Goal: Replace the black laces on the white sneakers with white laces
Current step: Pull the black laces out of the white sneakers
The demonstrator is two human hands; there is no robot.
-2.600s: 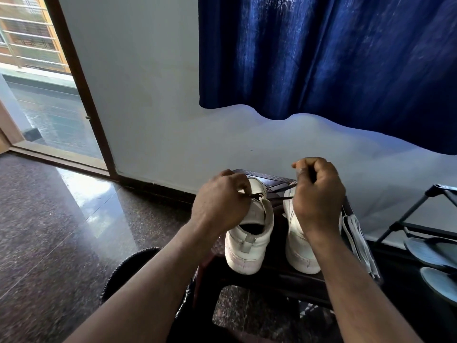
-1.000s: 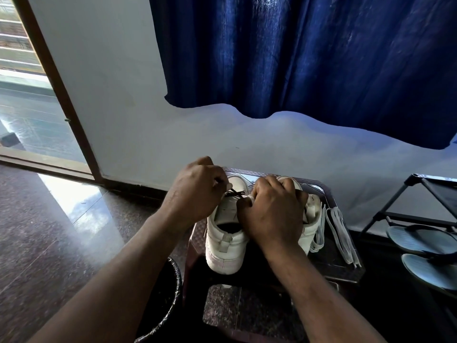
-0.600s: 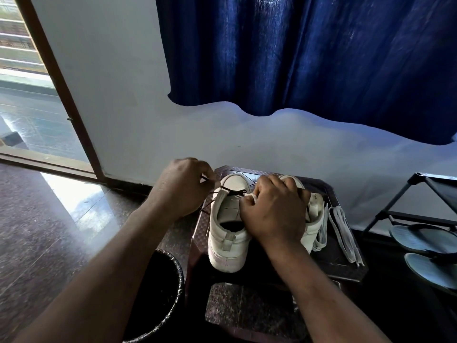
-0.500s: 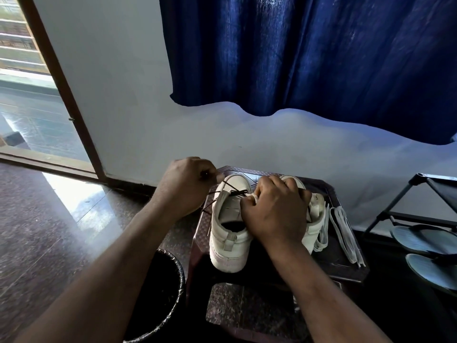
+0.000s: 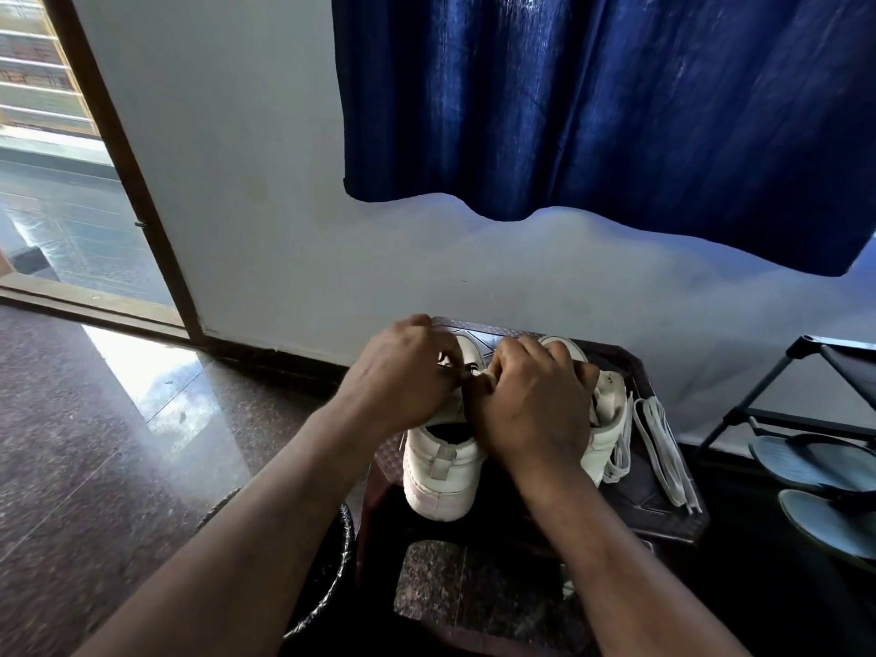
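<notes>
Back from its sideways pull, our left hand point(image 5: 407, 377) now meets our right hand point(image 5: 531, 410) over the left sneaker point(image 5: 441, 471), whose toe points away from us. Left pinches the black lace point(image 5: 468, 369) between them; right grips the sneaker's upper. Spare white laces point(image 5: 663, 448) lie off to the right.

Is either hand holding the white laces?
No, the white laces lie on the stool beside the right sneaker, apart from the left hand and right hand.

Dark stool point(image 5: 661, 516) under 2 white sneakers point(image 5: 441, 471) and white laces point(image 5: 663, 448)
</notes>
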